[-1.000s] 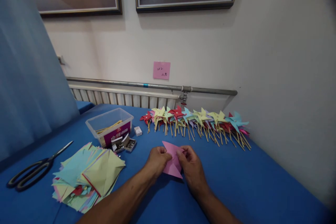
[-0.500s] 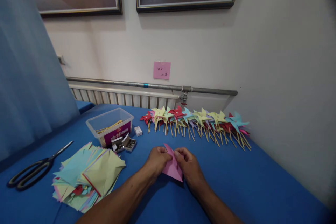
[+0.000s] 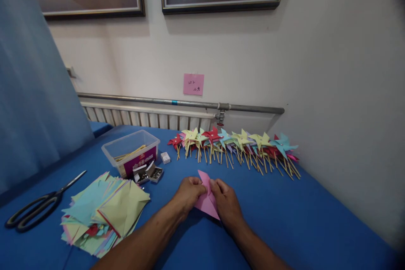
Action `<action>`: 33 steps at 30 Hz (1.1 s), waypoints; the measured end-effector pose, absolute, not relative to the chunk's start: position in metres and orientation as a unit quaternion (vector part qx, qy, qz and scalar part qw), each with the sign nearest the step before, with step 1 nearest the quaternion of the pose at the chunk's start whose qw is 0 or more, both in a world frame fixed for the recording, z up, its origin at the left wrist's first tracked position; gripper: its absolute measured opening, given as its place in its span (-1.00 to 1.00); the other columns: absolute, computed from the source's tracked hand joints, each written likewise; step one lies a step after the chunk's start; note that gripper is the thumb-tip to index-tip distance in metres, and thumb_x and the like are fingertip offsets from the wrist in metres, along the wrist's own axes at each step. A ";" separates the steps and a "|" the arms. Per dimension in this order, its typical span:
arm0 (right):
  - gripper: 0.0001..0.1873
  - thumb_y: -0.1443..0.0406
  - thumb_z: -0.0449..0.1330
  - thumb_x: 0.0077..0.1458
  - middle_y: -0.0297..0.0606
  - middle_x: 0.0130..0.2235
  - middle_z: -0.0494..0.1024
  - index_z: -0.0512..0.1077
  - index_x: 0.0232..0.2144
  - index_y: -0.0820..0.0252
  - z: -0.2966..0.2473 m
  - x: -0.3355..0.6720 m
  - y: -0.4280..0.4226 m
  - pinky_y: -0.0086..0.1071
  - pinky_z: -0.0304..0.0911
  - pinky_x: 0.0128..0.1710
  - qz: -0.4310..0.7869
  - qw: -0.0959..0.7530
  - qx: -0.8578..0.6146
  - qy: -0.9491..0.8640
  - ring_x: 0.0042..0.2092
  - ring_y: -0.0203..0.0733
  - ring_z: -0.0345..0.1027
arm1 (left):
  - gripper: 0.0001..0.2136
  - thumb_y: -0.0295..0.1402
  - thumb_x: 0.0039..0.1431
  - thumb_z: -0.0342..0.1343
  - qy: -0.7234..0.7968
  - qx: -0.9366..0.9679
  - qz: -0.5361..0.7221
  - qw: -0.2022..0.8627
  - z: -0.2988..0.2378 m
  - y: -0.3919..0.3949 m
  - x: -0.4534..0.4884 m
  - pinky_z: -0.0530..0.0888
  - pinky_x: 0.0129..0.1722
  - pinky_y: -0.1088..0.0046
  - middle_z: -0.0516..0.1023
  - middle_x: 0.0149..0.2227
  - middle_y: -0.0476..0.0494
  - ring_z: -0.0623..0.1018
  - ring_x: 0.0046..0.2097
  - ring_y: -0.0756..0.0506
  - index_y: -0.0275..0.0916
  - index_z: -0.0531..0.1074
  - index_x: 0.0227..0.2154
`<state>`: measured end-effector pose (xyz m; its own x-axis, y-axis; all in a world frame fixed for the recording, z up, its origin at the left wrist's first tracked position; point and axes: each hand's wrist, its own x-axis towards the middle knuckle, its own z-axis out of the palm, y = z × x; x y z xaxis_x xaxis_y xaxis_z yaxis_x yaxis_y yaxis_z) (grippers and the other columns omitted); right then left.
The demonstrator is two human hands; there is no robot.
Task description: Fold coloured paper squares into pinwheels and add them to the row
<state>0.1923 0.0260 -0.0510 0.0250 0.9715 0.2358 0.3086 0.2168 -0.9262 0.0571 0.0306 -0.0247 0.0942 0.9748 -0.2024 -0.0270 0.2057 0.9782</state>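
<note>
Between both hands is a sheet of pink paper point(image 3: 208, 206), partly folded in towards its middle. My left hand point(image 3: 190, 193) is closed on its left side, thumb pressed near the centre. My right hand point(image 3: 225, 198) pinches the right side, its fingertips close to the same centre. The fingers hide part of the folds. To the left lies a stack of coloured paper squares point(image 3: 120, 204), in yellow, blue, green and pink. Behind it, two small open boxes of metal pins point(image 3: 155, 174) stand side by side.
Many finished paper pinwheels point(image 3: 242, 139) on sticks lie in a row along the back. A clear plastic tub point(image 3: 129, 145) with wooden sticks stands at the back left, a small white box point(image 3: 165, 157) beside it. Black-handled scissors point(image 3: 44, 206) lie far left on the blue table point(image 3: 300, 228).
My right fingers have shifted slightly left, and a fold of the pink paper now lies nearer its middle. The whole view has moved a little.
</note>
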 end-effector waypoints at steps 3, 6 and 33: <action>-0.52 -0.07 0.03 0.17 -0.46 -0.57 0.16 0.14 -0.61 0.09 -0.053 0.192 0.028 -0.40 0.00 -0.47 0.322 0.486 -0.532 -0.614 -0.48 -0.27 0.05 | -0.88 -0.49 -0.19 0.10 0.511 0.454 0.434 0.587 -0.025 0.031 0.057 0.02 -0.60 0.52 0.20 -0.71 0.12 0.13 -0.64 0.10 -0.23 0.25 -0.66; -0.54 -0.05 0.05 0.17 -0.46 -0.57 0.19 0.18 -0.60 0.10 -0.053 0.192 0.029 -0.40 0.03 -0.46 0.337 0.483 -0.522 -0.617 -0.47 -0.26 0.07 | -0.84 -0.45 -0.16 0.15 0.504 0.440 0.441 0.598 -0.023 0.030 0.057 0.05 -0.59 0.52 0.22 -0.70 0.11 0.15 -0.64 0.10 -0.23 0.24 -0.66; -0.68 0.05 0.22 0.02 -0.41 -0.55 0.36 0.38 -0.54 0.17 -0.046 0.197 0.030 -0.42 0.12 -0.48 0.437 0.481 -0.496 -0.576 -0.49 -0.28 0.16 | -0.69 -0.23 -0.20 0.33 0.491 0.430 0.470 0.595 -0.032 0.032 0.058 0.09 -0.58 0.53 0.27 -0.67 0.08 0.18 -0.61 0.10 -0.26 0.29 -0.62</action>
<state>0.1975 0.0297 -0.0457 -0.0458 0.9915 0.1216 0.1506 0.1272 -0.9804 0.0575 0.0325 -0.0316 0.0772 0.9806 -0.1801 -0.1366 0.1893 0.9724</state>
